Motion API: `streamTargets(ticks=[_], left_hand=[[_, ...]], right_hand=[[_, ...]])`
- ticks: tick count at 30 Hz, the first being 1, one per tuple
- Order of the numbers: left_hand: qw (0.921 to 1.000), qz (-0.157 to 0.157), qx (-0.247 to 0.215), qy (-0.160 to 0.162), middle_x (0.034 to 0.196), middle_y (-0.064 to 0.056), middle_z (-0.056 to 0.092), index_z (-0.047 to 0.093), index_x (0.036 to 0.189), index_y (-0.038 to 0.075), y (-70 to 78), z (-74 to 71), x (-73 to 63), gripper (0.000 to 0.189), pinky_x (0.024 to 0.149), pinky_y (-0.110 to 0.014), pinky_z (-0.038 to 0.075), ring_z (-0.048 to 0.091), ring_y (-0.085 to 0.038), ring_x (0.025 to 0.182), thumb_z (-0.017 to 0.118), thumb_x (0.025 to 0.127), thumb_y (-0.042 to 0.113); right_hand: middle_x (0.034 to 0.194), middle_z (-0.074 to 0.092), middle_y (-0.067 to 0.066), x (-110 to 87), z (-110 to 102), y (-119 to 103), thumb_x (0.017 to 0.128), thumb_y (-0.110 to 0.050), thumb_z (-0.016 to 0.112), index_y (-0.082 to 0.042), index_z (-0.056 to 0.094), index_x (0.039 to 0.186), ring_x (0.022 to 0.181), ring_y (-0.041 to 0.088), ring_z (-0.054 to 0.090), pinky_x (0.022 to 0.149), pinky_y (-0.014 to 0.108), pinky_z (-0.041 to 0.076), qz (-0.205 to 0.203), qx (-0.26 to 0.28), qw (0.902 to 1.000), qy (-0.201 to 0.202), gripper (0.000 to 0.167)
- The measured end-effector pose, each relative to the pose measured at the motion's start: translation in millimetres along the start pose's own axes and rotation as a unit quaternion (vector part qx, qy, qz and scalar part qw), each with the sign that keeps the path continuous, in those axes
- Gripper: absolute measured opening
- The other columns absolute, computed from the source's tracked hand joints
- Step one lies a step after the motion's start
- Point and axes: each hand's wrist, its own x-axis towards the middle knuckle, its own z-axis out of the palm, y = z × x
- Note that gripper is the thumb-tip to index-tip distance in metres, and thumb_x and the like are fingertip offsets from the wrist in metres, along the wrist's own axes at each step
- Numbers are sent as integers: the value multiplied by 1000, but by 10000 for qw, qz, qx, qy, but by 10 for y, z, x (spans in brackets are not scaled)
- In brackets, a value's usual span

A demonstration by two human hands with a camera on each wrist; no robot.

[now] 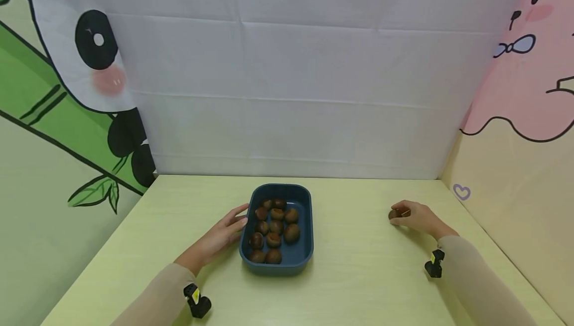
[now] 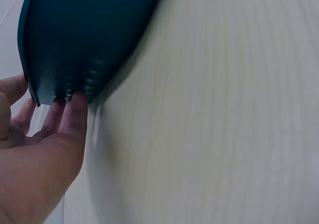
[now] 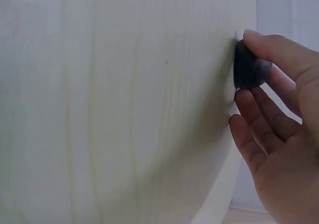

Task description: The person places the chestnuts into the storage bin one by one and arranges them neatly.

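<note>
A dark blue rectangular tub (image 1: 298, 258) stands on the table, with several brown chestnuts (image 1: 276, 227) gathered mostly in its left part. My left hand (image 1: 220, 239) touches the tub's left side with its fingertips; in the left wrist view the fingers (image 2: 75, 114) lie against the outer wall of the tub (image 2: 84, 40). Far to the right, my right hand (image 1: 417, 217) pinches a single chestnut (image 1: 394, 214) at the table surface. The right wrist view shows that chestnut (image 3: 249, 67) between the thumb and the fingers (image 3: 259, 119).
The pale yellow table (image 1: 350, 286) spreads between the two hands. A white sheet (image 1: 296, 67) rises behind its far edge. Side walls carry cartoon drawings, a panda at left and a pink figure (image 1: 520, 81) at right.
</note>
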Motion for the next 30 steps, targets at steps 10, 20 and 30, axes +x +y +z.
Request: streamTargets(ticks=[10,20,30], left_hand=[[10000,6,31,1,157,-24,25,16,161,15,16,9,-18,61,117,-56,24,33,-38,143,46,109,28],[10000,28,42,0,157,-24,25,17,161,16,-2,4,-19,62,117,-56,23,33,-38,143,47,109,29],[10000,27,46,-42,157,-24,25,17,161,17,21,5,-21,62,117,-54,25,32,-39,143,47,109,30]], right_hand=[[108,68,11,23,-5,4,89,-27,78,2,64,124,102,32,64,91,50,49,-86,-105,9999,16,47],[111,67,9,88,-12,-111,90,-29,77,-2,64,127,104,28,64,88,45,51,-178,-20,9998,-34,48],[114,67,8,237,26,-572,90,-19,77,-1,64,127,102,27,65,83,38,53,-967,-76,9952,-137,43]])
